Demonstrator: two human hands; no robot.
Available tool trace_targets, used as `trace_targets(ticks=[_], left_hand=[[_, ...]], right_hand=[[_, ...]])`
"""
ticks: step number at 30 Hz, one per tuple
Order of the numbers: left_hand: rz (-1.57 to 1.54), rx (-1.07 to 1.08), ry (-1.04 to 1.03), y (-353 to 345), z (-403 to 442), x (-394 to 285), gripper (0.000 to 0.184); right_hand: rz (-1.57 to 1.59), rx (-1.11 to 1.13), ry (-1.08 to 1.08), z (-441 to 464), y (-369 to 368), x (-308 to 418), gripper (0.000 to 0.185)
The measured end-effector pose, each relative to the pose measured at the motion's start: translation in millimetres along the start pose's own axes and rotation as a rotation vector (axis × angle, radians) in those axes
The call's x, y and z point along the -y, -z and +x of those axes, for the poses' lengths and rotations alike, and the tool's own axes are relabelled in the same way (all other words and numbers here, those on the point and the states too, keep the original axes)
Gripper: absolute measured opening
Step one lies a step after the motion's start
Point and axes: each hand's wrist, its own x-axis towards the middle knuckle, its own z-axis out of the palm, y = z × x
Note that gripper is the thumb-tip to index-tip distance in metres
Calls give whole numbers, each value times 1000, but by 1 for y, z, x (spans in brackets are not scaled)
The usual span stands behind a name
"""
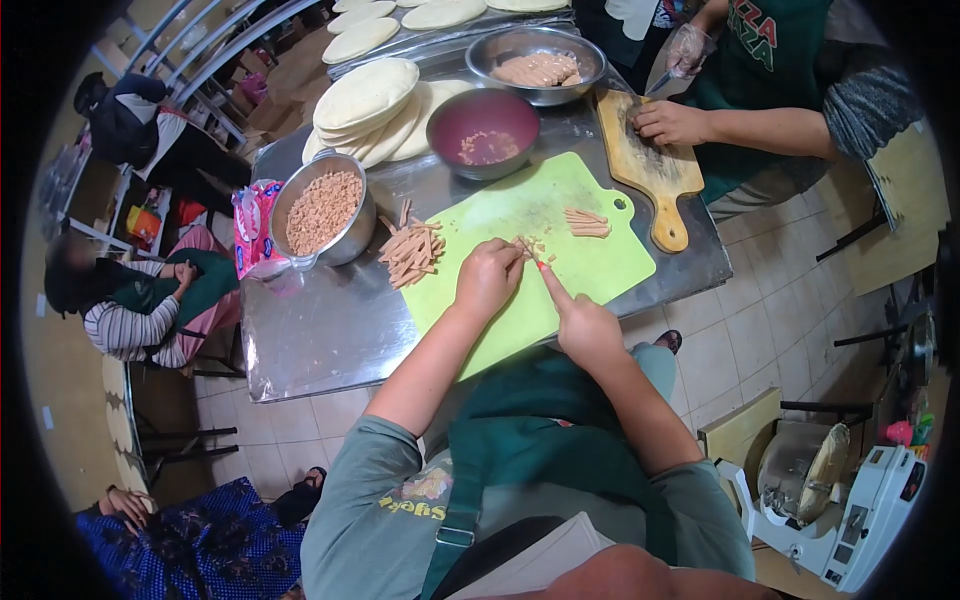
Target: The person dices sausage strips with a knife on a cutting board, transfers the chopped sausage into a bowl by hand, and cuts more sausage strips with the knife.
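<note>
A lime-green cutting board lies on the metal table below both hands. My left hand is closed, its fingertips pressed on pale brown sausage strips at the board's middle. Closed on a knife, my right hand points its index finger along it; only a small red part shows, and the blade is hard to make out. Small cut sausage pieces lie at the fingertips. A pile of sausage strips sits at the board's left edge, and a short row of strips lies to the right.
Left of the board stand a pot of diced sausage and a pink packet. Behind are a maroon bowl, a steel bowl of meat and stacked flat dough rounds. A co-worker's hand rests on a wooden board.
</note>
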Motion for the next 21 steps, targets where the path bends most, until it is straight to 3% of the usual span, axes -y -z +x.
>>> trace_targets(ticks=[21], left_hand=[[98,-1,-38,-1,-2,1,8]], right_hand=[[112,6,-65,-34,6,-1,65]])
